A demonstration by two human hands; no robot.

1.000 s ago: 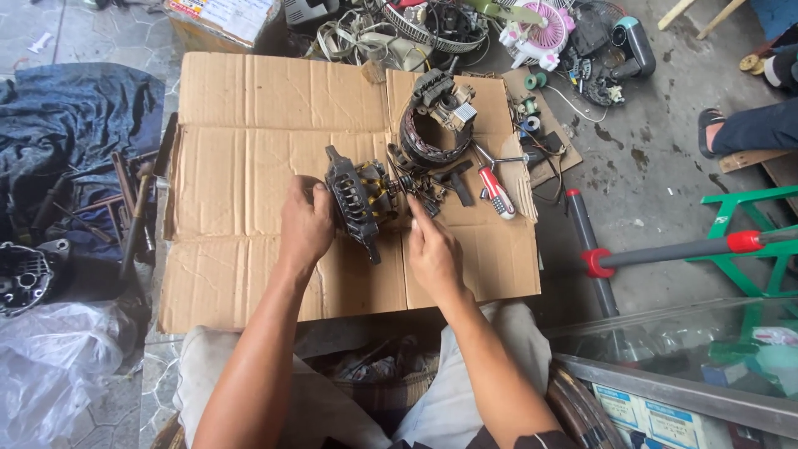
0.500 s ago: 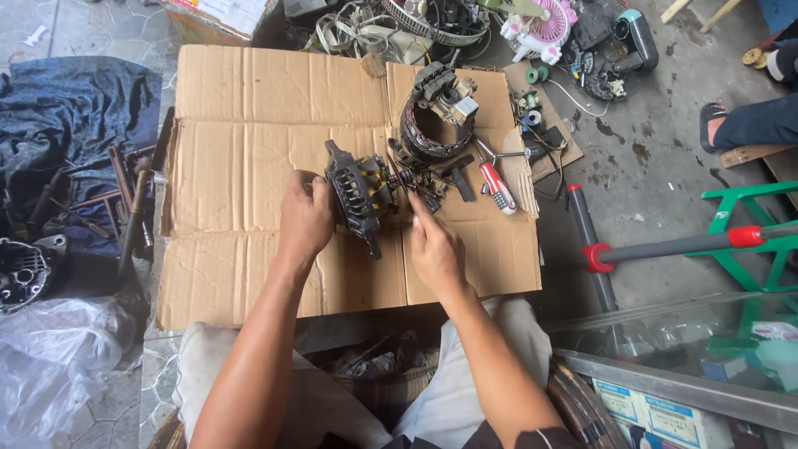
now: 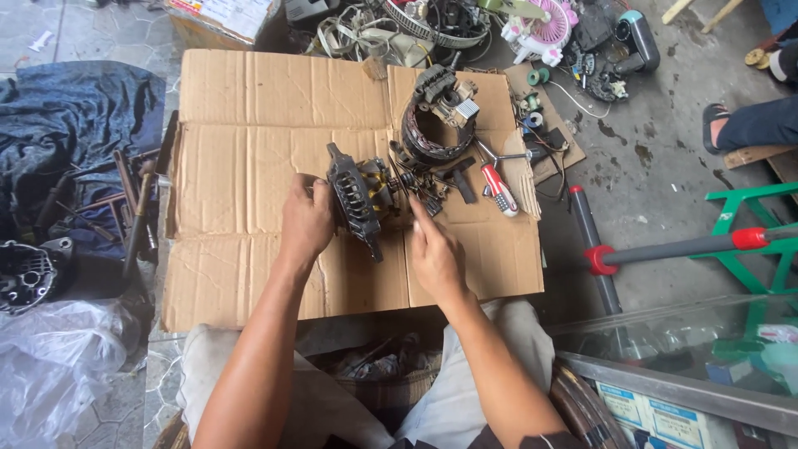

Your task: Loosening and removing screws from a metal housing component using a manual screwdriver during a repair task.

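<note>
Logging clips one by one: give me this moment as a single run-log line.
left hand: grips motor | right hand: fingers at motor's shaft end | base: cardboard | nearby: stator ring, red screwdriver

An informal repair workshop on a concrete floor (image 3: 665,208): flattened cardboard (image 3: 249,166) serves as bench, with dismantled motor parts (image 3: 436,133), a red-handled screwdriver (image 3: 499,187) and scattered scrap electronics (image 3: 598,41).
</note>
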